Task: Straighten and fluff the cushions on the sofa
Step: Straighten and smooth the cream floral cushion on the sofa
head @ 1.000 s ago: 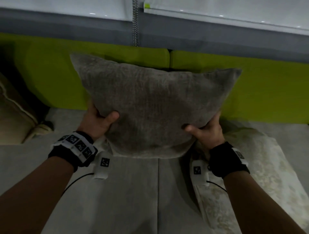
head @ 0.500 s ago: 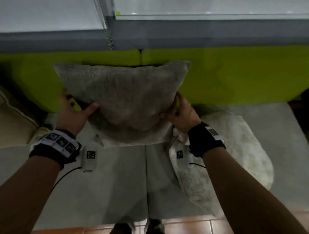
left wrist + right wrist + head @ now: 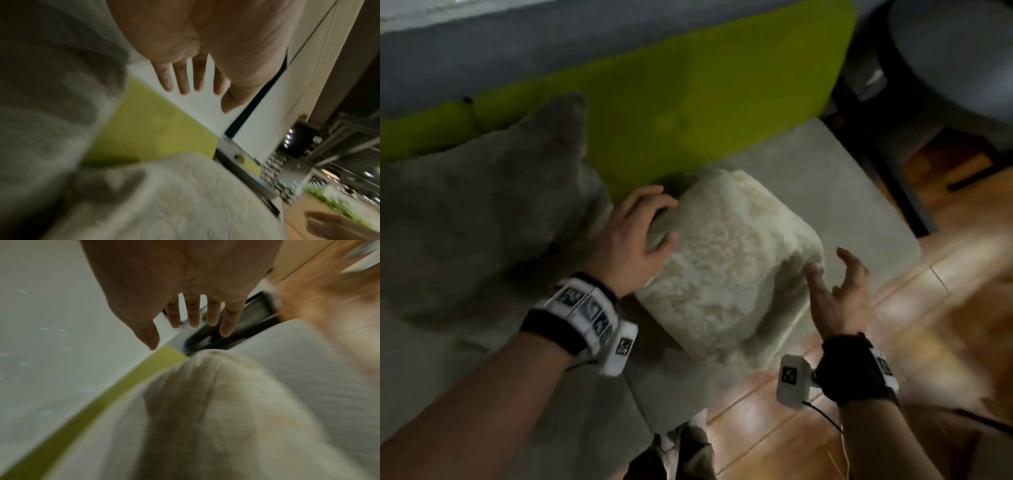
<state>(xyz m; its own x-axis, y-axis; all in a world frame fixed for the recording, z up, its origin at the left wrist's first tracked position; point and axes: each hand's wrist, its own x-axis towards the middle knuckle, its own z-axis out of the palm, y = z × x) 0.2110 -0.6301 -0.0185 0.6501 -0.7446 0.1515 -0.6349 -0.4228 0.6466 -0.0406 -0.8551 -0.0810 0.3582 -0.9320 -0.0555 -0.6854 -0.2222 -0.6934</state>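
— What has changed?
— Both hands have let go of the grey cushion (image 3: 482,212); it now leans on the green backrest (image 3: 688,102), beyond the cream cushion (image 3: 726,263).
— And the hands?
— Right hand (image 3: 835,294) spread, holding nothing, at the cream cushion's near edge; left hand (image 3: 633,240) rests on its far side, fingers relaxed — no grip.

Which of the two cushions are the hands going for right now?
The cream patterned cushion at the seat's right end, not the grey cushion leaning on the green backrest. The left hand touches it; the right hand spreads open beside it.
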